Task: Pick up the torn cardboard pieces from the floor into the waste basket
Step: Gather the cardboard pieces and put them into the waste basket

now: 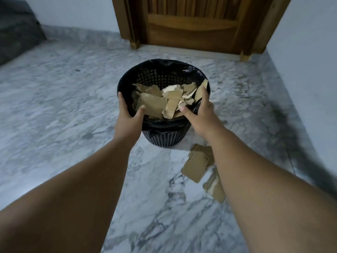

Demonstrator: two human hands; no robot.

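Left hand (127,114), right hand (200,111), apparently gripping basket (164,139)

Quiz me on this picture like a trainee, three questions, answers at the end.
1. True or false: the left hand and the right hand both grip the waste basket by its rim.
2. Where do cardboard pieces lie outside it? A) on the floor to its right B) against the door C) nowhere
3. Fill in: the basket is lined with a black ____.
Key: 1 true; 2 A; 3 bag.
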